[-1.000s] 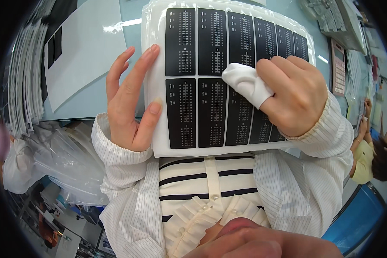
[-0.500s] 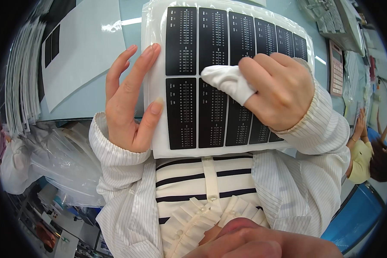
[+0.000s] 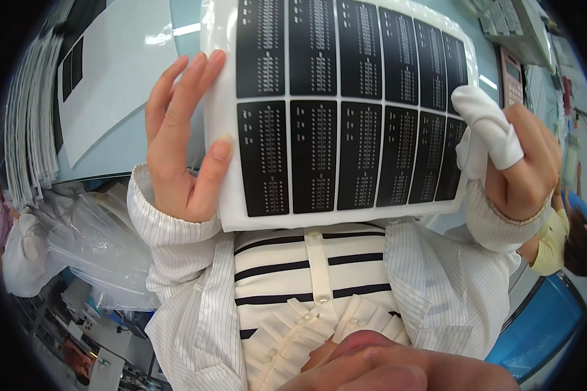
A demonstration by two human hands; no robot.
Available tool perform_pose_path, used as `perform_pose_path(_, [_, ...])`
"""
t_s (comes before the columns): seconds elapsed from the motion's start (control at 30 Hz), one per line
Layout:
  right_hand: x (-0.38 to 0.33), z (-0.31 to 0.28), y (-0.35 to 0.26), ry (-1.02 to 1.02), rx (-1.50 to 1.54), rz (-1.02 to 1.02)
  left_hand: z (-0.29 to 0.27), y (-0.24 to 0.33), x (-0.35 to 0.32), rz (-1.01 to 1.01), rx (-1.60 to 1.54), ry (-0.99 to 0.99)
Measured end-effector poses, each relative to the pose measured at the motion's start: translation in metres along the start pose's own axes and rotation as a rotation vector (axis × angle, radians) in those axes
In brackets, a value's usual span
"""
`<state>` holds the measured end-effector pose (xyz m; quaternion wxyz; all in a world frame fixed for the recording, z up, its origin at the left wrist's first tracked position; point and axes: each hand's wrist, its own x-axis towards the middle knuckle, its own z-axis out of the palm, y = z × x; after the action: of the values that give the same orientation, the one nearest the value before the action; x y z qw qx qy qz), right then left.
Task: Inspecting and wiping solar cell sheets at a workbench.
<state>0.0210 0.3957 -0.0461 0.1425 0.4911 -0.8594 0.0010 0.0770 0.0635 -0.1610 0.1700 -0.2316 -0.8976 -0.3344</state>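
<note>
A stack of white-backed sheets lies in front of me, overhanging the table's near edge. Two rows of black panel labels with small white markings cover its top sheet. My left hand rests along the stack's left edge, fingers stretched out and thumb apart, the tips touching the white margin. At the right edge, my right hand is closed around a white cloth. The cloth is wrapped over a fingertip and partly covers the rightmost labels. Some fingers of the right hand are hidden behind it.
On the table's left lie a white sheet with dark rectangles and a tall pile of papers. A pink calculator sits at the right. Clear plastic bags hang lower left. Another person in yellow is at the far right.
My right hand has moved right with the cloth, from the middle labels to the right edge. The stack has shifted slightly left and up in view, with my left hand along it.
</note>
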Motion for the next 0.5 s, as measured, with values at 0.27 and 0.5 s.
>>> perform_pose_path(0.27, [-0.028, 0.016, 0.011, -0.066, 0.065, -0.026, 0.006, -0.007, -0.007, 0.028, -0.092, 0.029])
perform_pose_path(0.5, [0.019, 0.042, -0.003, 0.11, 0.254, -0.138, 0.007, -0.022, -0.008, 0.086, -0.12, 0.04])
